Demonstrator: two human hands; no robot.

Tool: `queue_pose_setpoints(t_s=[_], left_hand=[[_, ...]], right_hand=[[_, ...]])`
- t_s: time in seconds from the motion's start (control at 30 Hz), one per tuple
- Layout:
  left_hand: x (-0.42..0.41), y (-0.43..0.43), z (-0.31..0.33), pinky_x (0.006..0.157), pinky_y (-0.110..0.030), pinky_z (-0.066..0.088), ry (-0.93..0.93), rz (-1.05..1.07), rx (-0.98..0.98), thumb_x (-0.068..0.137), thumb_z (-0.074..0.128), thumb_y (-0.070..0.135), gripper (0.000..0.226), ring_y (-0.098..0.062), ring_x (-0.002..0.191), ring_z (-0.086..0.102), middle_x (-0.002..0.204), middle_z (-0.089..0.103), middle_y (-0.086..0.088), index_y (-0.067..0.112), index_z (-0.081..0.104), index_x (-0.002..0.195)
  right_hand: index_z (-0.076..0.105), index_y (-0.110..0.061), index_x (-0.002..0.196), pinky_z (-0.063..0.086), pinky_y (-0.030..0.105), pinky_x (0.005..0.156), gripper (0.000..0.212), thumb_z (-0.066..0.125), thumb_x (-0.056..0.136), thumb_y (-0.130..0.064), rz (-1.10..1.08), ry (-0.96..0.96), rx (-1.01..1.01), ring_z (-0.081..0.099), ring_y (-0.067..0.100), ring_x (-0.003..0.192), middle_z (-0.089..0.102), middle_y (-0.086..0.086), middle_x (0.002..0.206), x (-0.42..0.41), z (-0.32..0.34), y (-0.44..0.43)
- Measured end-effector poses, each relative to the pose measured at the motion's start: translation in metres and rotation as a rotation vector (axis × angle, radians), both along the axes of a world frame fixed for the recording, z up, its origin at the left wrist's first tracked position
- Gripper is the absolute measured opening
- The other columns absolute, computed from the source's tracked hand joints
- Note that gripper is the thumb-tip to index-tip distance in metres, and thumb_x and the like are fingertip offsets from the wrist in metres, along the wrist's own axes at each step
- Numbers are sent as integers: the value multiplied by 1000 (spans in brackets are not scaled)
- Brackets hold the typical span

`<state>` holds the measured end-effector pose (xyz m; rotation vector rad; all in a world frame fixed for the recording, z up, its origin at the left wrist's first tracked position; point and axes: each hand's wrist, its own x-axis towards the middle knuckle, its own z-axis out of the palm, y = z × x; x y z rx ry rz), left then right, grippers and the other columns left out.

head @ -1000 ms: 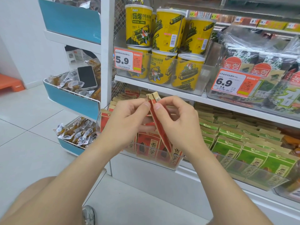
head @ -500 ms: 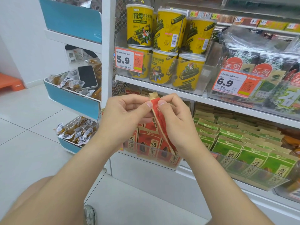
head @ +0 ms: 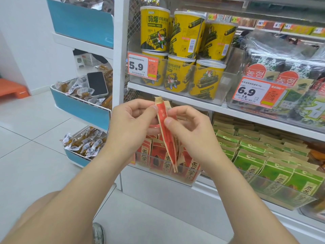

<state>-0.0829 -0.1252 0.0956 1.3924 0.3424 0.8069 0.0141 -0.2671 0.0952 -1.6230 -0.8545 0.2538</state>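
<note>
I hold flat red-and-tan snack packets (head: 166, 131) edge-on in front of a shop shelf. My left hand (head: 130, 127) pinches their upper part between thumb and fingers. My right hand (head: 191, 132) pinches them from the right, thumb on the red face. The tan top edges stick up above my fingers. Directly behind, a clear bin (head: 190, 180) on the lower shelf holds more red packets (head: 158, 152) of the same kind, standing upright.
Green packets (head: 274, 166) fill the bin to the right. Yellow canisters (head: 184, 50) stand stacked on the shelf above, with price tags 5.9 and 6.9. Left, blue-fronted baskets (head: 82, 110) hold wrapped snacks and a phone (head: 97, 84). White tiled floor lies below.
Both hands have lifted the packets slightly, and the tan tops have spread apart between my fingers.
</note>
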Motion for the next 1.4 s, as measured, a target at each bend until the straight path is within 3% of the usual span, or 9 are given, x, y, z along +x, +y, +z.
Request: queue_pose_setpoints(t_s=[0.13,0.27,0.4,0.67,0.9,1.03,1.13,1.23,1.4], left_hand=[[0,5,2,63,-33,66,-64,103,-91,106,66,9,11,-24,84,82,88,82,-8,7,75,101],[-1,8,2,74,-41,68,-13,-21,-43,103,70,15,14,-28,90,82,98,83,-12,1,73,104],[-2,3,0,76,-46,69,139,-156,135,98,75,15,13,-24,83,81,89,81,-9,3,74,93],[-2,5,-6,90,-46,66,170,-252,333,99,76,16,10,-26,91,81,91,83,-8,9,81,94],[-3,4,-4,92,-43,66,192,-311,283,101,73,14,10,-26,97,81,96,82,-10,6,78,99],[-2,3,0,82,-48,67,178,-314,53,106,64,31,26,-35,89,81,97,81,-18,6,62,112],[-3,2,0,78,-48,68,248,-320,45,107,57,46,39,-38,87,81,104,82,-13,14,63,128],[-4,3,-2,79,-47,68,256,-325,69,112,51,38,30,-35,91,82,106,83,-10,21,66,131],[-3,3,-1,75,-44,69,259,-334,107,115,48,30,26,-36,85,82,102,83,-11,19,64,133]], right_hand=[[61,-34,112,66,37,71,35,87,88,-36,37,-106,-188,78,13,89,71,-12,120,2,-1,-7],[59,-18,99,58,41,57,31,82,94,-38,-16,-56,-27,78,28,79,77,1,107,0,-6,-1],[65,-12,83,46,46,61,46,69,100,-54,-129,-88,58,54,26,62,69,13,73,2,-9,4],[71,-1,85,42,42,66,49,62,107,-45,-89,-16,159,53,24,69,63,30,77,6,-8,6],[72,2,86,48,35,66,45,65,106,-38,-71,64,170,58,19,68,69,7,73,7,-7,4],[73,-2,78,64,43,85,41,73,102,-35,-80,-62,96,78,19,88,82,1,98,8,-9,2],[73,-26,70,54,48,102,30,86,86,-47,-186,-336,-58,69,5,119,73,-16,128,7,-16,5],[71,-35,88,55,44,98,29,92,77,-51,-210,-350,-87,67,6,112,70,-18,122,3,-17,6],[53,-40,131,57,31,94,68,96,78,-36,-132,-222,-16,66,-1,113,67,-21,120,2,-7,1]])
